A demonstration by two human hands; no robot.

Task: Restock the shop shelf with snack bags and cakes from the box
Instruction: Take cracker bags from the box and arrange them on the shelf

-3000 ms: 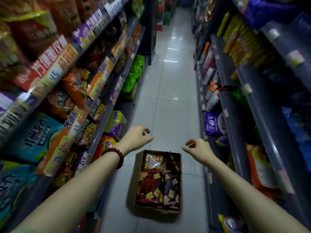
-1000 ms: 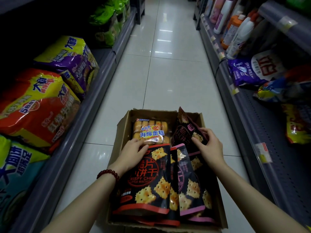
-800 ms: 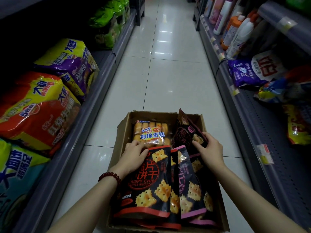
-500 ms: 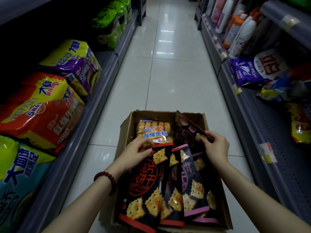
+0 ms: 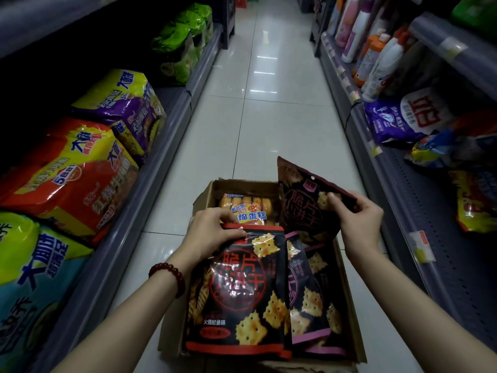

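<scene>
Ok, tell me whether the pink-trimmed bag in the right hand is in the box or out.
Partly out: the right hand holds the bag tilted, top above the box rim, bottom still inside.

glossy plastic cracker bags in a matt cardboard box on shiny floor tiles.

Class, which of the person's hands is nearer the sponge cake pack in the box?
Left. The left hand overlaps the sponge cake pack's near edge; the right hand holds a purple-trimmed biscuit bag beside it.

Dim aisle, ceiling glare on floor tiles, warped edges
</scene>
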